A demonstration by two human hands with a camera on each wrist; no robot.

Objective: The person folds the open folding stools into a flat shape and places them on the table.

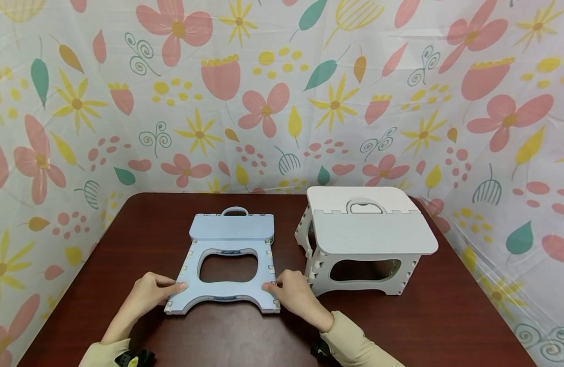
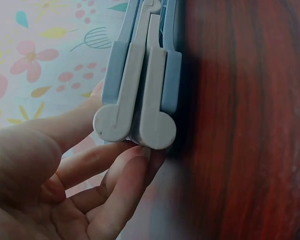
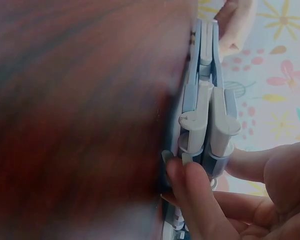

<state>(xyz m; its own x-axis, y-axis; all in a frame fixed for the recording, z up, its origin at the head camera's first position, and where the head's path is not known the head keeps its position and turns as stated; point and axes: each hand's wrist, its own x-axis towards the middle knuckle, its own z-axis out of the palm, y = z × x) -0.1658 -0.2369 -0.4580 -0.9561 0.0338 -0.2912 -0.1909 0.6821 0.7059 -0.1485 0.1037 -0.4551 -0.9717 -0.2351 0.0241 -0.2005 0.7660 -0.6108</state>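
Note:
A light blue folding stool (image 1: 231, 229) lies folded flat on the dark red-brown table, its small handle at the far end. At its near left side my left hand (image 1: 146, 294) grips the edge, thumb on the upper face. The right hand (image 1: 301, 295) holds the opposite edge the same way. In the left wrist view, the stool's folded legs (image 2: 121, 95) show edge-on with pale rounded ends, and fingertips curl in beneath them. The right wrist view shows fingertips (image 3: 195, 172) at the stool's lower side, close over the table, with the thumb on the other face.
To the right, a white folding stool (image 1: 369, 232) stands unfolded on its legs, close beside my right hand. The table (image 1: 139, 224) reaches back to a flower-printed cloth (image 1: 263, 66) that hangs behind and along both sides.

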